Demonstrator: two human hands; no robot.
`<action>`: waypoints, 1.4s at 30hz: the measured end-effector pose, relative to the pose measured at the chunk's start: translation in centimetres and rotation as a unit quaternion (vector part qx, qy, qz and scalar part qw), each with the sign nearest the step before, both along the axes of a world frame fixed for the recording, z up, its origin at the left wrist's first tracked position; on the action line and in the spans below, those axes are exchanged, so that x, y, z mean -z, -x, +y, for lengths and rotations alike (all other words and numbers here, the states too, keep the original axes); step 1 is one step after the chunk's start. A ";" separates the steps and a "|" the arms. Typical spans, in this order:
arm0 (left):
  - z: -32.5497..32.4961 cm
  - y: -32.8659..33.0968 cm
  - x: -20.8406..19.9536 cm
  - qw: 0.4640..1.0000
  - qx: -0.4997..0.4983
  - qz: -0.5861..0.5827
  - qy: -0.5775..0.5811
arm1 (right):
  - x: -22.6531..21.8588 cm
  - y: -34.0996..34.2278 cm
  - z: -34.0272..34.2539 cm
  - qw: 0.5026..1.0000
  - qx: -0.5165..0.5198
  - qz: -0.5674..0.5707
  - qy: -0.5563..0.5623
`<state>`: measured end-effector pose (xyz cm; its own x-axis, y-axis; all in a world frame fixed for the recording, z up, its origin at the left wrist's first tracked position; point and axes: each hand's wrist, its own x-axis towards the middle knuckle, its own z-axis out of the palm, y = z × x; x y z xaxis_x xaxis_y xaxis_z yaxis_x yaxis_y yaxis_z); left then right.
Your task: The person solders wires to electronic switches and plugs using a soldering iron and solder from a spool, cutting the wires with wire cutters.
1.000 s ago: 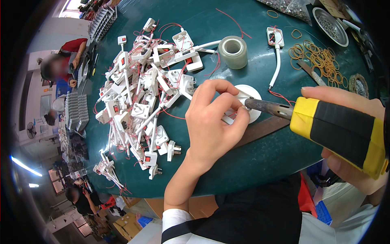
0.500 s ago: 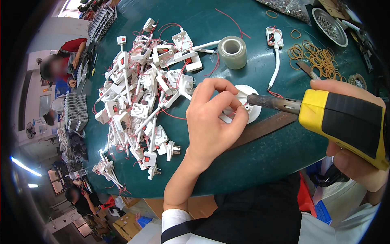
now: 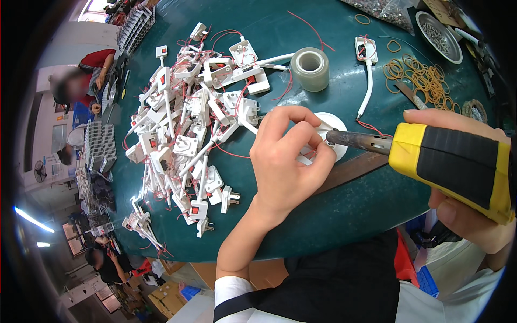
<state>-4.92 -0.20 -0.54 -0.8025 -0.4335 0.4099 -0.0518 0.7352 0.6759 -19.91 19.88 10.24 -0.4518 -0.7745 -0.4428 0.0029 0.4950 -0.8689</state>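
Note:
My left hand is closed in a pinch over a white round plastic part, with its fingertips on or close to small pieces there. What those fingertips grip is hidden by the hand. My right hand wraps round the handle of a yellow and black gun-shaped tool, which looks like a soldering gun. Its slotted metal barrel points left, and the dark tip is over the white round part beside my left fingertips. Under the barrel, a flat brown metal strip lies slantwise on the green table.
A big heap of white plugs and switch housings with red wires lies left. A clear tape roll stands behind my left hand. Further right are an opened white housing with a cable, rubber bands and a metal dish of small parts.
My left hand has shifted slightly right. The gun-shaped tool has moved a little left and down, its tip still over the white round part.

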 end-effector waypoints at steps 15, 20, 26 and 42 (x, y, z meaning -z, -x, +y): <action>-0.8 -0.5 -1.2 0.998 0.050 -0.049 0.006 | -1.0 0.2 -0.7 0.999 -0.004 0.032 -0.002; -0.8 -0.7 -1.2 0.999 0.042 -0.029 -0.006 | -2.1 0.0 -0.9 0.999 0.011 0.041 -0.005; -1.1 -0.9 -1.1 0.999 0.037 -0.034 -0.022 | -3.2 -0.7 -1.3 0.998 0.040 0.051 0.008; -1.3 -1.0 -0.7 0.991 0.031 -0.065 -0.113 | -3.2 -0.6 -2.4 0.998 0.033 0.054 -0.016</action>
